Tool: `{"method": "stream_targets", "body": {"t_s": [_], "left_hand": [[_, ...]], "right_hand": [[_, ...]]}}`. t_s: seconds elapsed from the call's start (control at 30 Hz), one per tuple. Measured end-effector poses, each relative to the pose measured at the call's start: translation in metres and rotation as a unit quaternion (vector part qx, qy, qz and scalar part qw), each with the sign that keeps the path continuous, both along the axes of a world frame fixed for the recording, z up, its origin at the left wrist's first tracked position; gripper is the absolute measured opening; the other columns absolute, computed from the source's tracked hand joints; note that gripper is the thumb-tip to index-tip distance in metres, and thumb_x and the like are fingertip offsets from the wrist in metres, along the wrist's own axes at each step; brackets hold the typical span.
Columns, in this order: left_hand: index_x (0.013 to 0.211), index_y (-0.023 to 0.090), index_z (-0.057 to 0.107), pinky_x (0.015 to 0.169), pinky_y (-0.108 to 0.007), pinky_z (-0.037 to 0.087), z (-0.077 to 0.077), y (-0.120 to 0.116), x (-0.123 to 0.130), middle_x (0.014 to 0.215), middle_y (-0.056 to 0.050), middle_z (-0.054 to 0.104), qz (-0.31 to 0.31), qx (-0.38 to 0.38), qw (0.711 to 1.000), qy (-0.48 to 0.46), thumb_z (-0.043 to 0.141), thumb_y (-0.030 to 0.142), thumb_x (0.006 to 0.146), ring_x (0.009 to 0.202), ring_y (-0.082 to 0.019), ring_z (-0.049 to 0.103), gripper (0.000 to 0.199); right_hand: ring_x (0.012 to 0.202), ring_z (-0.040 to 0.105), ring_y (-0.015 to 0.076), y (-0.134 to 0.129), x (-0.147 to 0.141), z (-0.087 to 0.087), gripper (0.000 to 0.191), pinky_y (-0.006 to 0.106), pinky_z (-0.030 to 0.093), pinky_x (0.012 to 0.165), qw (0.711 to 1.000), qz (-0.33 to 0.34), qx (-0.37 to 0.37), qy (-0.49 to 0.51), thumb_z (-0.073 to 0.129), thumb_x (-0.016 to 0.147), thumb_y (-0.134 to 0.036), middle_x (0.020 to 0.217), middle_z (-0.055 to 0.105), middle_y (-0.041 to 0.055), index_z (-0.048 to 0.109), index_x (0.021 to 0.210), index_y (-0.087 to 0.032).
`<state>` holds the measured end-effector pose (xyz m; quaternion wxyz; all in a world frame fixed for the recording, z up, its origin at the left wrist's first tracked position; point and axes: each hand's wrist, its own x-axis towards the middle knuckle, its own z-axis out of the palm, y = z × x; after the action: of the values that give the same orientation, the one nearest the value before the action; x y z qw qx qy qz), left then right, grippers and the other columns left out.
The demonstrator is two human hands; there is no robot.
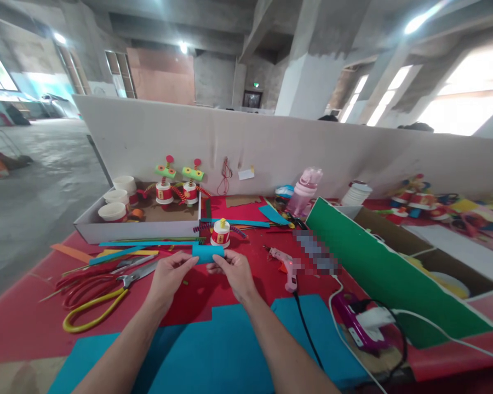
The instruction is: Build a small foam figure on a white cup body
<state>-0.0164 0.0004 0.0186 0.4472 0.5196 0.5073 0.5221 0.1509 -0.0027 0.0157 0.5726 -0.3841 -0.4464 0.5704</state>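
Between my two hands is a small blue roll (208, 253), which looks like foam or paper curled into a tube. My left hand (175, 276) is closed on its left end, thumb and fingers pinching it. At the other end my right hand (235, 273) pinches it the same way. Just behind the roll stands a red and white paper cup (221, 234), upside down, with purple coiled arms and a yellow piece on top. To the right lies a pink glue gun (285, 268) with a black cord. Scissors with yellow handles (102, 306) lie left of my left hand.
An open box (135, 232) at the back left holds white cups and two finished-looking cup figures (163, 191). Blue sheets (197, 355) cover the near edge. A green-sided box (378, 279), a purple power strip (359, 325) and a pink bottle (304, 191) stand right.
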Motion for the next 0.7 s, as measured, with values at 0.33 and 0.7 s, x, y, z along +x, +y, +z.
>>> {"method": "stream_targets", "body": {"t_s": [0.33, 0.7], "left_hand": [[0.075, 0.015, 0.074, 0.054, -0.024, 0.04, 0.005, -0.004, 0.002, 0.068, -0.003, 0.066, -0.021, -0.013, 1.0, -0.019, 0.08, 0.043, 0.064, 0.06, -0.014, 0.054, 0.031], [0.073, 0.015, 0.072, 0.063, -0.024, 0.042, 0.014, -0.001, -0.008, 0.067, -0.002, 0.064, -0.017, 0.006, 0.999, -0.035, 0.076, 0.047, 0.068, 0.066, -0.014, 0.055, 0.032]], "right_hand": [[0.058, 0.069, 0.0174, 0.001, -0.002, -0.004, 0.038, 0.031, 0.058, 0.064, 0.999, 0.004, -0.035, -0.001, 0.078, 0.068, -0.049, 0.064, 0.072, 0.005, 0.071, 0.082, -0.014], [0.054, 0.067, 0.016, 0.002, -0.002, -0.007, 0.039, 0.027, 0.056, 0.056, 0.998, 0.023, -0.052, 0.02, 0.078, 0.065, -0.05, 0.059, 0.068, 0.0021, 0.068, 0.079, -0.015]]}}
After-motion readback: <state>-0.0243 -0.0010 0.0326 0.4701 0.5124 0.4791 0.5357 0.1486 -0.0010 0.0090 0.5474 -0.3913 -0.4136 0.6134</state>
